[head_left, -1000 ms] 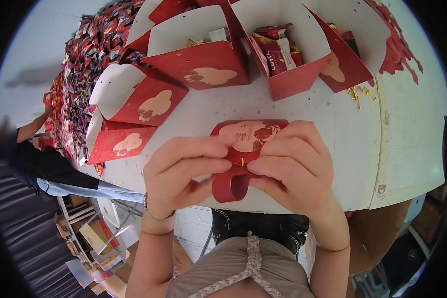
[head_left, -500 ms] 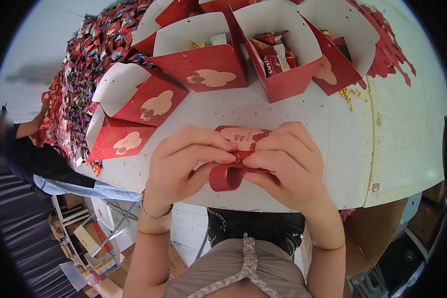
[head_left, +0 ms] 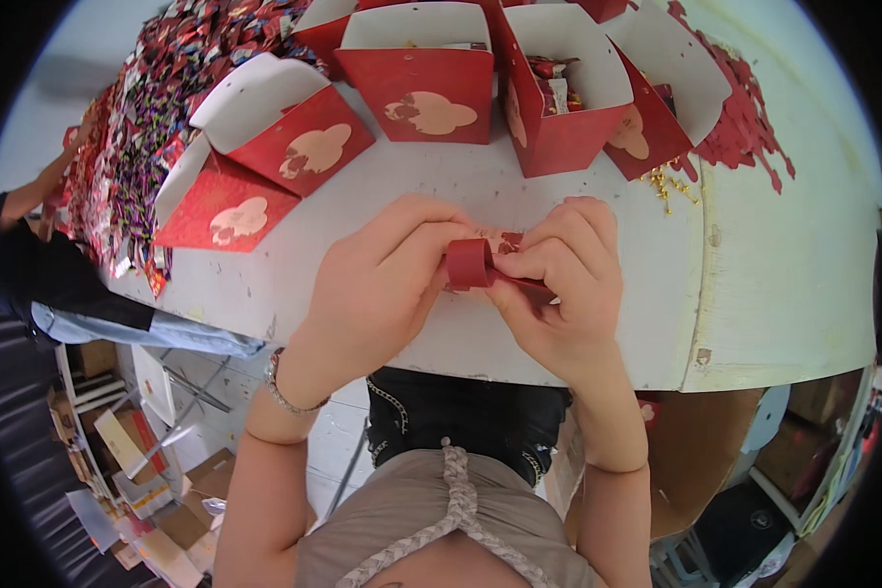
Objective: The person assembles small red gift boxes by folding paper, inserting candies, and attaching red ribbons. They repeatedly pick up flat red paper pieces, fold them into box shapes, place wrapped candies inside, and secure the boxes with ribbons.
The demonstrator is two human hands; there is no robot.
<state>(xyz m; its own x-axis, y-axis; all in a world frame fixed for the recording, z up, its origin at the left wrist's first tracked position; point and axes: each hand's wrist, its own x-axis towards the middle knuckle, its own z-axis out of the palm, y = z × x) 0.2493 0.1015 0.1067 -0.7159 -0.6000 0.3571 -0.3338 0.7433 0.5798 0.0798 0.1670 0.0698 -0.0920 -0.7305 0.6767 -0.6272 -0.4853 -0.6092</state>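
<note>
Both my hands meet over the near part of the table. Between them curls a red strap (head_left: 468,264), bent into a loop. Behind the loop shows a small part of a red box (head_left: 508,241) with a pale printed patch; my fingers cover most of it. My left hand (head_left: 377,284) is closed at the strap's left side, its fingertips hidden behind the loop. My right hand (head_left: 563,284) pinches the strap and the box's edge between thumb and fingers. Whether a fastener sits between the fingertips I cannot tell.
Open red boxes (head_left: 431,103), some with wrapped sweets inside, stand in an arc beyond my hands. Small gold fasteners (head_left: 668,186) and a heap of red straps (head_left: 750,127) lie right. A large pile of wrapped sweets (head_left: 152,147) covers the left, where another person (head_left: 44,255) stands.
My hands have shifted up the picture with the box and strap. The strap's loop has turned and now stands in front of my left fingertips. The view has tilted slightly.
</note>
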